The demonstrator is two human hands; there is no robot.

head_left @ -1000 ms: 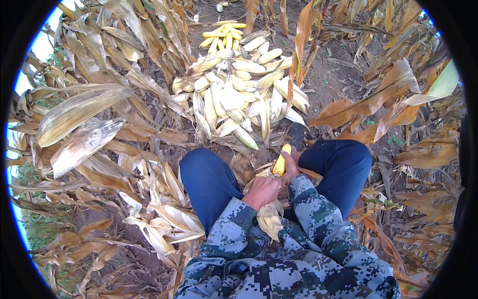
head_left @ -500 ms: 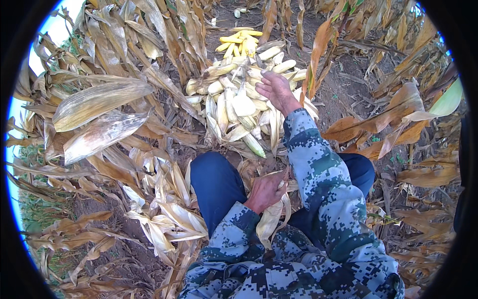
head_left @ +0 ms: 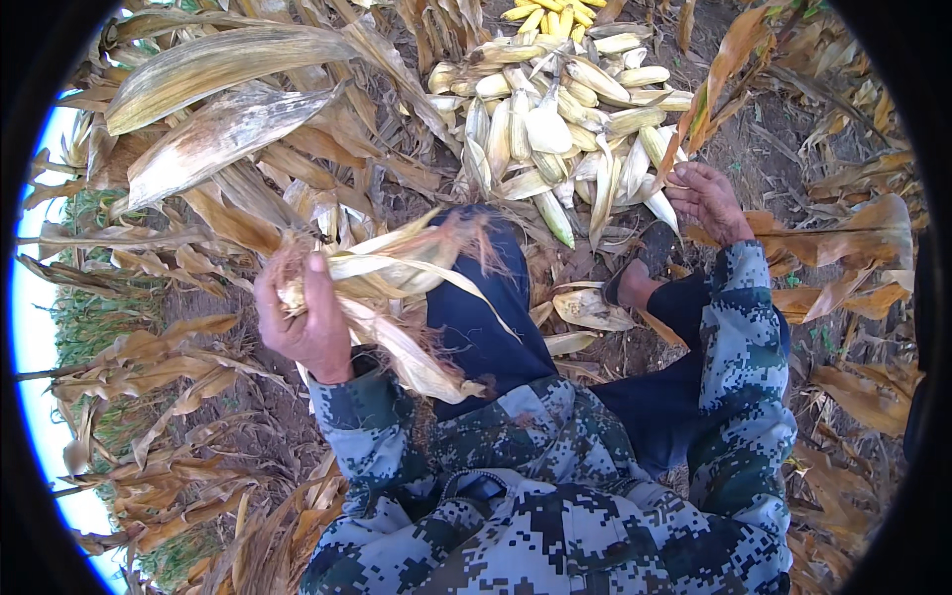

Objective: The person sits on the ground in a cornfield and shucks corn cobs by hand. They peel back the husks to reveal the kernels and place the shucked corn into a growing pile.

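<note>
My left hand point(head_left: 309, 322) is closed round a bunch of dry corn husk point(head_left: 392, 273), held out to the left of my left knee. Reddish-brown silk hangs from the husk, and its loose leaves spread over my thigh. Within the fingers a small pale end shows; whether it is a cob or a stalk stub I cannot make out. My right hand point(head_left: 706, 200) is beside the right edge of a pile of corn ears in pale husks point(head_left: 550, 129), fingers loosely bent and apart, with nothing seen in it. Husked yellow cobs point(head_left: 555, 18) lie at the pile's far end.
Dry corn stalks and broad leaves point(head_left: 233, 69) stand close on the left. A brown leaf point(head_left: 729, 64) hangs by the pile's right side. Between my legs a husk piece point(head_left: 592, 308) lies on bare soil near my foot point(head_left: 635, 286).
My left hand has swung left and up from between my knees, carrying the husk. My right hand has drawn back from over the pile to its right side. The view has tilted downward.
</note>
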